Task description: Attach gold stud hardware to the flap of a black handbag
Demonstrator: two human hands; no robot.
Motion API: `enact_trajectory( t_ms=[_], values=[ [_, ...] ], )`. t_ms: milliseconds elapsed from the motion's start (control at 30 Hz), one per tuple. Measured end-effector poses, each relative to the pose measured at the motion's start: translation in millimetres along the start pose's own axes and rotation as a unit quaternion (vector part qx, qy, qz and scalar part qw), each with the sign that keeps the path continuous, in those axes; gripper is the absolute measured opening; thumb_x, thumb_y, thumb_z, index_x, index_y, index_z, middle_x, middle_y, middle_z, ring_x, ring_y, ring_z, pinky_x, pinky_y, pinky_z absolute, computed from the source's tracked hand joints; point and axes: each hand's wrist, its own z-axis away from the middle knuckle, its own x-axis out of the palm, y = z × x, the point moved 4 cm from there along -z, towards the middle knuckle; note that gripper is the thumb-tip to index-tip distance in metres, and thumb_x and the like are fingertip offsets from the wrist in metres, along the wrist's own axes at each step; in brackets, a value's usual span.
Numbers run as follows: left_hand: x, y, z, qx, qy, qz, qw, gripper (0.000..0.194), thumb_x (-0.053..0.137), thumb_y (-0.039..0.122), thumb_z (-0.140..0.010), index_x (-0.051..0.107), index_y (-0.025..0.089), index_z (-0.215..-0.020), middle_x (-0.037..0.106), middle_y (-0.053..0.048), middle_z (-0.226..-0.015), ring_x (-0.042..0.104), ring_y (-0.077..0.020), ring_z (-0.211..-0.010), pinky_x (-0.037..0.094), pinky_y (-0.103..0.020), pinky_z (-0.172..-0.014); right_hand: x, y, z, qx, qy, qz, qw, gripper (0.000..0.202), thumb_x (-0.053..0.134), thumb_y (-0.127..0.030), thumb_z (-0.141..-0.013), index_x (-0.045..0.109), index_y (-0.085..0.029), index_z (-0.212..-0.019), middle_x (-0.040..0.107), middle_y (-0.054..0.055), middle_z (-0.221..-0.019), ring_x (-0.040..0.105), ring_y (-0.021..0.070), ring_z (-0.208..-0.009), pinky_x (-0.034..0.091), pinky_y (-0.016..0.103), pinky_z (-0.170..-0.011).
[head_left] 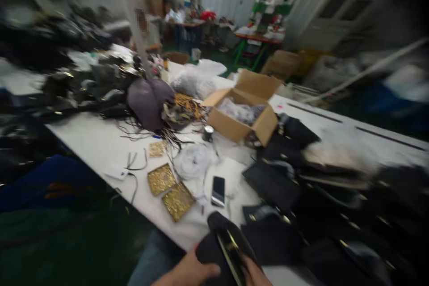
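Both hands are on a black bag [214,250] with a shiny metal-edged opening, low in the view near the front of the table. My left hand [191,268] grips its left side, with the thumb laid over the dark material. At the right side, my right hand [254,272] has its fingers curled at the shiny edge, partly hidden by the bag and the frame's lower border. Beyond the bag lies a phone [218,190]. Two shallow boxes of small gold-coloured pieces [177,202] stand to the left. The picture is blurred by motion.
Black bags [275,187] are piled along the right of the white table [97,143]. An open cardboard box [231,120] holds plastic-wrapped things. A roll of white material [192,161], a grey round bundle [147,98] and dark cords lie mid-table. A person [147,35] sits farther back.
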Motion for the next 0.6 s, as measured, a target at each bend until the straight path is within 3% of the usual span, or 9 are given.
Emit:
enact_trajectory(
  t_ms=[33,67,133,200,367,533,600],
  values=[
    [-1.1,-22.8,-7.2,-0.029,-0.006,-0.019,0.999,0.102,0.113,0.057,-0.046,0.076,0.027,-0.136,0.08,-0.014,-0.126,0.067,-0.0502,-0.133,0.051,-0.067,-0.125,9.4,22.7,18.7,0.023,-0.018,-0.015,0.999,0.041,0.053,-0.032,-0.105,0.075,-0.047,-0.136,0.082,0.002,-0.125,0.081,0.0272,-0.115,0.072,0.041,-0.093],
    [-7.3,-41.6,-14.5,-0.03,0.018,-0.073,0.997,0.097,0.112,0.059,-0.049,0.078,0.021,-0.131,0.081,-0.017,-0.123,0.068,-0.0511,-0.132,0.049,-0.067,-0.127,18.8,39.4,32.5,0.026,-0.025,-0.057,0.998,0.049,0.042,-0.02,-0.105,0.076,-0.032,-0.138,0.082,0.009,-0.128,0.08,0.0291,-0.119,0.069,0.045,-0.103],
    [-26.2,-71.0,-28.4,-0.041,0.069,-0.172,0.982,0.085,0.107,0.064,-0.06,0.081,0.015,-0.124,0.08,-0.02,-0.126,0.069,-0.0501,-0.131,0.049,-0.066,-0.127,38.2,62.3,43.9,0.024,-0.031,-0.095,0.995,0.046,0.041,-0.013,-0.104,0.074,-0.021,-0.135,0.081,0.014,-0.129,0.079,0.0301,-0.12,0.066,0.044,-0.106],
    [-45.6,-88.0,-41.8,-0.055,0.071,-0.232,0.968,0.079,0.102,0.066,-0.068,0.081,0.013,-0.122,0.08,-0.02,-0.125,0.071,-0.0482,-0.129,0.051,-0.065,-0.125,57.7,75.5,39.2,0.004,-0.038,-0.095,0.995,0.039,0.047,-0.012,-0.104,0.073,-0.015,-0.133,0.082,0.017,-0.124,0.08,0.031,-0.115,0.066,0.043,-0.101],
    [-86.0,-95.9,-75.7,-0.079,0.085,-0.335,0.935,0.07,0.097,0.064,-0.078,0.079,0.017,-0.127,0.079,-0.016,-0.13,0.068,-0.0444,-0.135,0.05,-0.061,-0.127,91.4,94.9,22.2,0.029,-0.03,-0.104,0.994,0.033,0.05,-0.023,-0.113,0.067,-0.019,-0.142,0.08,0.013,-0.128,0.076,0.0284,-0.118,0.059,0.042,-0.108],
    [-95.6,-94.6,-121.2,-0.082,0.017,-0.381,0.921,0.064,0.097,0.06,-0.08,0.08,0.016,-0.123,0.081,-0.015,-0.124,0.073,-0.0429,-0.125,0.059,-0.056,-0.116,98.7,103.0,19.0,0.011,0.049,-0.091,0.995,0.031,0.053,-0.03,-0.115,0.067,-0.017,-0.14,0.08,0.013,-0.126,0.076,0.0267,-0.113,0.059,0.041,-0.101],
    [-94.9,-91.4,-142.7,-0.052,-0.019,-0.39,0.919,0.061,0.094,0.059,-0.083,0.079,0.018,-0.126,0.08,-0.014,-0.127,0.073,-0.0402,-0.125,0.059,-0.052,-0.116,102.1,109.1,16.1,0.022,0.066,-0.09,0.993,0.029,0.058,-0.03,-0.113,0.069,-0.018,-0.137,0.08,0.011,-0.126,0.077,0.0256,-0.111,0.059,0.04,-0.1]
  ],
)
